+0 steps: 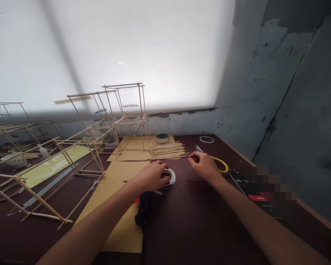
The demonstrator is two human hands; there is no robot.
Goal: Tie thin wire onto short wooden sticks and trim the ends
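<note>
Left hand [151,176] lies on the spool [170,179], grip clasped round it and pressing it to the table [198,224]. The spool sits mid-table, just right of the cardboard [118,176]. Right hand [205,165] grip is pinched on the thread [188,179], fingertips raised near the stick pile [168,150]. The thread runs slack from the spool to the right hand. Scissors [223,164] with a yellow handle lie just behind the right hand, with a phone [248,186] to its right. Stick frames [99,125] stand on the left and a bowl [162,137] at the back. A blue tool [140,215] lies under the left forearm.
</note>
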